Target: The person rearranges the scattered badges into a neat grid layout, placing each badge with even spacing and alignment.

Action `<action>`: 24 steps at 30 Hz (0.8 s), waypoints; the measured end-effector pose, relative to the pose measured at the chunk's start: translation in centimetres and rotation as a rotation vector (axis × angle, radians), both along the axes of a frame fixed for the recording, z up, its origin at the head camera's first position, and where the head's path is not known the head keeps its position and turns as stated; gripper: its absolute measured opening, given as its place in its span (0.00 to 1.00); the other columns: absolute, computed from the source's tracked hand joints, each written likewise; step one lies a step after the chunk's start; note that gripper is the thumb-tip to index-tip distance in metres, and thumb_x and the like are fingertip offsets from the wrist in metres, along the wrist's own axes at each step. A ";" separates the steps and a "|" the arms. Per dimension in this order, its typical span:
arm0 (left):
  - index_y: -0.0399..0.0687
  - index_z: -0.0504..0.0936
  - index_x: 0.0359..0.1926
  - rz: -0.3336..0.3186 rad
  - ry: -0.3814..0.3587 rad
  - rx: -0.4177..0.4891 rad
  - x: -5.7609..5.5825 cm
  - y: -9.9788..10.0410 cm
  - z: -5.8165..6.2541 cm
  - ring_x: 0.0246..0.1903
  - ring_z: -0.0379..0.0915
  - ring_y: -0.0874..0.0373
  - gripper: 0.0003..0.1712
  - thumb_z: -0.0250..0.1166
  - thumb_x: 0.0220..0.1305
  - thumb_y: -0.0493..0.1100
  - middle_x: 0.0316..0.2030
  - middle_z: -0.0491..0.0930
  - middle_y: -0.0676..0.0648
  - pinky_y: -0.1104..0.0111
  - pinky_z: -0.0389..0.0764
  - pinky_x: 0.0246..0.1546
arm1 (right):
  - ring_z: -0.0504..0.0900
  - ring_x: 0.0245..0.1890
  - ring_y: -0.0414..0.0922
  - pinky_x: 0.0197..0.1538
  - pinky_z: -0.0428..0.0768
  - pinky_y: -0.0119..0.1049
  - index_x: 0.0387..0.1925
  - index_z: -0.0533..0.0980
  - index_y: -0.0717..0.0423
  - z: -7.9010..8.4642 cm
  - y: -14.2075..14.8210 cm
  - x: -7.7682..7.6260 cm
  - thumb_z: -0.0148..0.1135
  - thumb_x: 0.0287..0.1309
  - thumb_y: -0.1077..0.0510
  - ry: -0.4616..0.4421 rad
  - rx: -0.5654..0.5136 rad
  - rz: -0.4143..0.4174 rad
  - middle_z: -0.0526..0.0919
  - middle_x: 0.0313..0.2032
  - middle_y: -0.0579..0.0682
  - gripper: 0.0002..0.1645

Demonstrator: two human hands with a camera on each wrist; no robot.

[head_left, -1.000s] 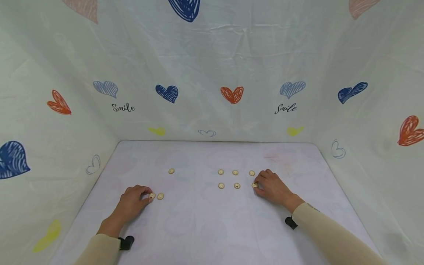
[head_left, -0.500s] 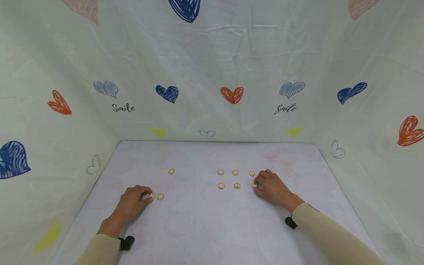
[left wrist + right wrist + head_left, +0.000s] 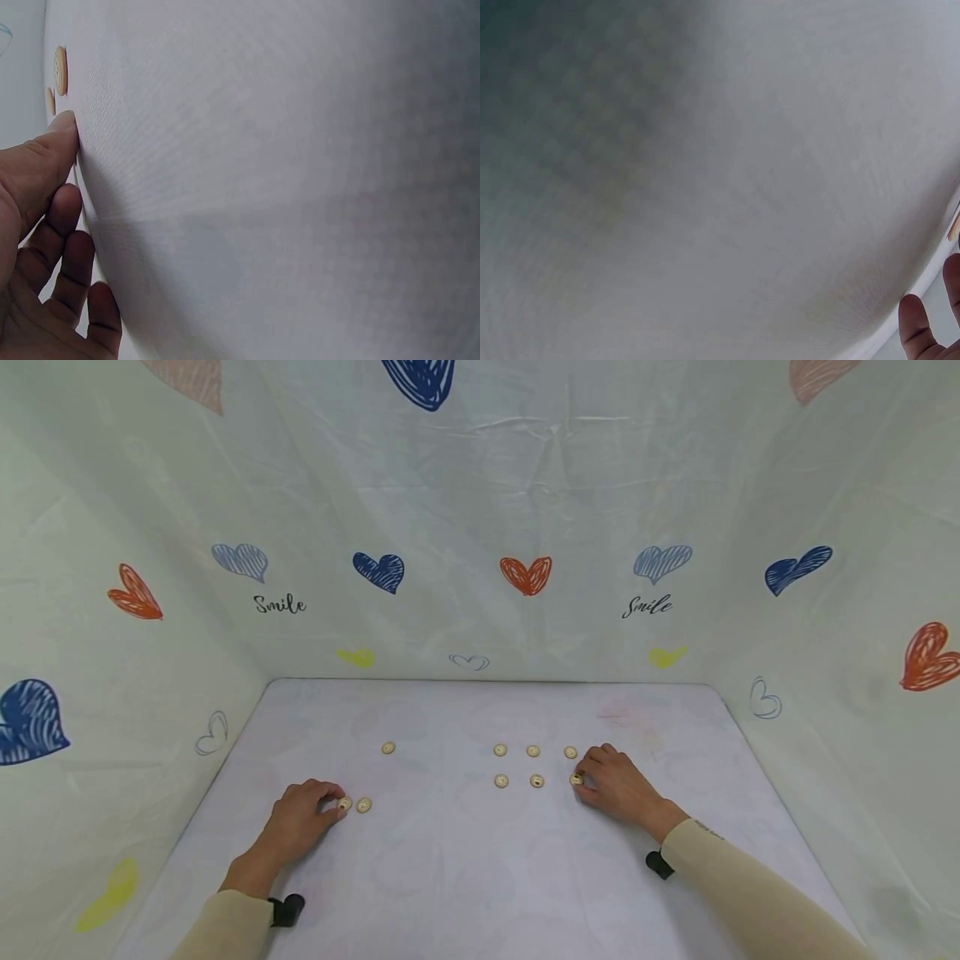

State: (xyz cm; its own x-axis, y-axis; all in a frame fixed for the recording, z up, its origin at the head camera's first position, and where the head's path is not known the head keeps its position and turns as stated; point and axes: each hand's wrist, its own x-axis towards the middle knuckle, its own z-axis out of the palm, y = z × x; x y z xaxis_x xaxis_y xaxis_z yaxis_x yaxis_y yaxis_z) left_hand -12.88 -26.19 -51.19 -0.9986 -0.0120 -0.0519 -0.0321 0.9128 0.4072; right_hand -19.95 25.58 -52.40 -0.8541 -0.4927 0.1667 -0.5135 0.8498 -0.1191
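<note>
On the left of the table (image 3: 442, 877), my left hand (image 3: 296, 820) pinches a small round tan disc (image 3: 344, 803) between thumb and index finger. A matching disc (image 3: 363, 805) lies just right of it, and another disc (image 3: 387, 747) sits farther back. My right hand (image 3: 618, 783) has thumb and fingertips around a disc with a dark mark (image 3: 576, 779), at the right end of the front row. In the left wrist view, the thumb (image 3: 56, 146) hides the pinched disc. The right wrist view catches only some fingertips (image 3: 915, 322) at its lower right edge.
Two rows of discs lie right of centre, among them a back-row disc (image 3: 532, 751) and a front-row disc (image 3: 537, 782). One back-row disc (image 3: 571, 752) is close to my right fingers. A white curtain (image 3: 465, 610) printed with hearts surrounds the table's back and sides.
</note>
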 end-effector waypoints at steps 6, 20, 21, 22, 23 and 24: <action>0.47 0.82 0.45 0.000 -0.003 0.001 0.0 0.0 0.0 0.52 0.70 0.42 0.15 0.71 0.58 0.43 0.48 0.80 0.41 0.43 0.68 0.54 | 0.70 0.41 0.42 0.43 0.73 0.43 0.39 0.81 0.46 0.1 0.0 0.1 0.65 0.59 0.46 -0.003 0.000 0.000 0.78 0.41 0.43 0.11; 0.47 0.82 0.45 -0.001 0.006 0.002 -0.1 -0.2 -0.2 0.53 0.70 0.41 0.15 0.71 0.58 0.44 0.49 0.80 0.41 0.42 0.68 0.55 | 0.71 0.41 0.43 0.43 0.73 0.45 0.39 0.81 0.47 0.3 -0.2 0.2 0.66 0.58 0.47 -0.004 -0.012 0.005 0.79 0.41 0.43 0.11; 0.47 0.82 0.45 -0.001 0.006 0.001 -0.1 -0.1 -0.2 0.53 0.70 0.41 0.15 0.71 0.58 0.43 0.49 0.80 0.41 0.42 0.68 0.55 | 0.71 0.41 0.43 0.44 0.73 0.45 0.39 0.81 0.47 0.2 -0.2 0.2 0.66 0.59 0.46 -0.007 -0.010 0.004 0.79 0.42 0.43 0.11; 0.47 0.82 0.45 0.000 0.005 0.002 -0.1 -0.1 -0.2 0.52 0.70 0.41 0.15 0.71 0.58 0.43 0.49 0.80 0.41 0.42 0.68 0.55 | 0.71 0.41 0.43 0.44 0.73 0.45 0.39 0.81 0.47 0.2 -0.1 0.2 0.66 0.59 0.46 -0.008 -0.007 0.002 0.79 0.42 0.43 0.12; 0.47 0.82 0.45 0.000 0.003 0.002 -0.1 -0.1 -0.1 0.52 0.70 0.41 0.15 0.71 0.58 0.43 0.49 0.80 0.41 0.42 0.68 0.55 | 0.71 0.42 0.43 0.44 0.73 0.45 0.40 0.81 0.47 0.2 -0.1 0.1 0.65 0.59 0.46 -0.009 -0.005 0.001 0.78 0.42 0.43 0.12; 0.47 0.82 0.45 0.001 0.002 0.002 -0.1 -0.1 -0.1 0.52 0.70 0.41 0.14 0.71 0.58 0.43 0.49 0.80 0.41 0.42 0.68 0.55 | 0.71 0.42 0.43 0.45 0.74 0.45 0.40 0.81 0.47 0.1 -0.1 0.1 0.65 0.59 0.46 -0.009 -0.002 0.000 0.78 0.42 0.43 0.12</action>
State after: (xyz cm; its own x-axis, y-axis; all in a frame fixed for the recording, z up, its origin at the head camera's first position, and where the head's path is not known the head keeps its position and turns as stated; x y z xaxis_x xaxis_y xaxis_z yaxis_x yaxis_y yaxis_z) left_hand -12.95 -26.28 -51.31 -0.9987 -0.0130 -0.0496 -0.0322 0.9118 0.4094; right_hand -19.82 25.49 -52.26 -0.8556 -0.4923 0.1601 -0.5123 0.8496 -0.1251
